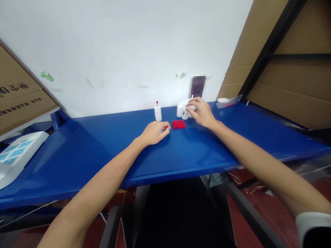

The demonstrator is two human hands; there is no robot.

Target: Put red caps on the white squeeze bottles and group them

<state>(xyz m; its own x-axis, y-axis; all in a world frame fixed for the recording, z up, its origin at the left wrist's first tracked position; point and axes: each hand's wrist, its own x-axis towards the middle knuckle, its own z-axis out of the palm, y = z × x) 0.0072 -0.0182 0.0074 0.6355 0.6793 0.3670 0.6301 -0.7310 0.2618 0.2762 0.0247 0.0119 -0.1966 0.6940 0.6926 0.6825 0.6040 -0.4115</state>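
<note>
My left hand (pixel 155 133) pinches a red cap (pixel 166 127). White parts (pixel 179 111) lie just left of my right hand (pixel 203 113); I can't tell its grip.

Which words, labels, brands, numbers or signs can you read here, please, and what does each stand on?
Left cardboard: dark printed characters in two rows, too blurred to quote.
White device: any markings on its blue panel are too small to read.
Red-tipped white bottle: none visible.
</note>
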